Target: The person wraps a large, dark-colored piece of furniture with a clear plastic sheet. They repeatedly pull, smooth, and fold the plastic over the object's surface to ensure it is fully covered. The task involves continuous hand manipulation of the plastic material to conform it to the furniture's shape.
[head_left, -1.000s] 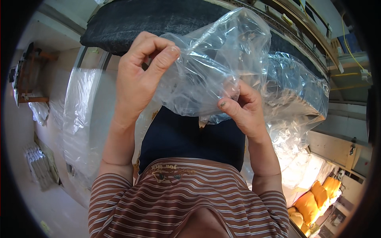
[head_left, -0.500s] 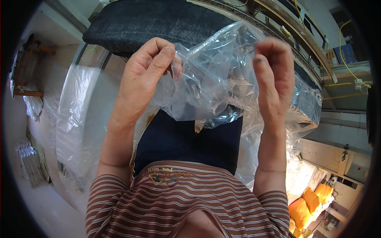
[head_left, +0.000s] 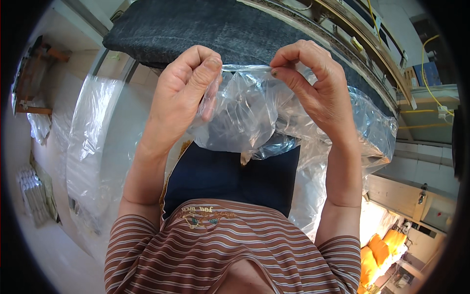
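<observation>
head view, dark padded surface (head_left: 205,29): fills the upper middle of the frame, a broad grey-black slab running from upper left toward the right edge.
striped shirt (head_left: 230,255): brown with thin pale stripes, across the bottom centre, with dark blue cloth (head_left: 230,176) showing just above it.
plastic sheeting (head_left: 93,147): clear, draped down the left side of the frame over a pale floor.
clear plastic bag (head_left: 254,112): crumpled and see-through, at the centre of the frame, its top edge stretched level between the two hands; the rest hangs down and billows to the right.
left hand (head_left: 183,93): centre left, thumb and fingers pinched shut on the bag's upper edge, forearm rising from the lower edge.
right hand (head_left: 318,83): centre right, fingertips pinched on the same edge, near the left hand but not touching it.
orange objects (head_left: 382,247): lower right corner, small and bright; too blurred to tell what they are.
yellow cable (head_left: 428,54): upper right, looping along shelving.
</observation>
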A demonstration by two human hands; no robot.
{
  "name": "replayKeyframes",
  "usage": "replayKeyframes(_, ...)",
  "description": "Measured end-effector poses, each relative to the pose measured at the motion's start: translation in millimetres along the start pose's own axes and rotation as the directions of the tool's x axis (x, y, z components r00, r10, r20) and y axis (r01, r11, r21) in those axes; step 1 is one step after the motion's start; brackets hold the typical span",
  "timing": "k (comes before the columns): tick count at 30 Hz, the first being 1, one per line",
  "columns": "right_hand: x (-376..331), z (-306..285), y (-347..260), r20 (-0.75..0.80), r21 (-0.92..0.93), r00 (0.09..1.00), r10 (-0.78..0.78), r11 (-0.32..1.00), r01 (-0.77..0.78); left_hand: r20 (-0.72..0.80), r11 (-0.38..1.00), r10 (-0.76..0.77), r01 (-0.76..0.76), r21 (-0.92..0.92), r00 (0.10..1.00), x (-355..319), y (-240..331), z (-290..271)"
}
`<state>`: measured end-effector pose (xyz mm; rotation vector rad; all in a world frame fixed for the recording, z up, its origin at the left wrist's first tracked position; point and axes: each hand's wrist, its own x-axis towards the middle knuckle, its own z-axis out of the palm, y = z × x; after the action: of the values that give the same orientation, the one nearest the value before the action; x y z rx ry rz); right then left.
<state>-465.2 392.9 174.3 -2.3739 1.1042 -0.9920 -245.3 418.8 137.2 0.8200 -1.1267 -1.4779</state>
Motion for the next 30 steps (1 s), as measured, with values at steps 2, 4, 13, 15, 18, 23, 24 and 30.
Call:
replayKeyframes(2, -2, 2, -3, -0.04, -0.079, 0.999, -0.032, 0.996, 0.029, 0.018, 0.997, 0.028, -0.029, 0.072, 0.999, 0, 0, -2)
replayKeyframes(4, -4, 2, -4, -0.074, -0.158, 0.994, -0.082, 0.985, 0.07, 0.033, 0.994, 0.045, -0.048, 0.097, 0.998, 0, 2, -1)
replayKeyframes(13, -12, 1, 6, -0.24, -0.315, 0.963, -0.119, 0.948, 0.038, 0.018, 0.986, 0.122, -0.124, 0.112, 0.992, -1, 5, 4)
replayKeyframes(15, -13, 0, 10, -0.276, -0.33, 0.951, -0.14, 0.943, 0.043, 0.018, 0.982, 0.174, -0.175, 0.064, 0.985, 1, 5, 5)
replayKeyframes(18, -20, 5, 1, -0.425, -0.343, 0.889, -0.172, 0.939, 0.018, 0.053, 0.997, 0.083, -0.083, -0.011, 0.995, 0, 10, 2)
replayKeyframes(23, -73, 32, -35, 0.15, 0.318, 0.795, 0.588, 0.733, -0.601, -0.144, 0.897, 0.134, -0.058, 0.439, 0.98, -5, -4, -14)
replayKeyframes(24, -78, 43, -32, 0.177, 0.345, 0.798, 0.576, 0.723, -0.599, -0.159, 0.804, 0.165, -0.039, 0.593, 0.973, -5, -10, -17)
replayKeyframes(30, -75, 91, -35, 0.188, 0.768, 0.898, 0.397, 0.51, -0.387, -0.04, 0.981, 0.034, -0.026, 0.192, 0.999, -24, -31, -12)
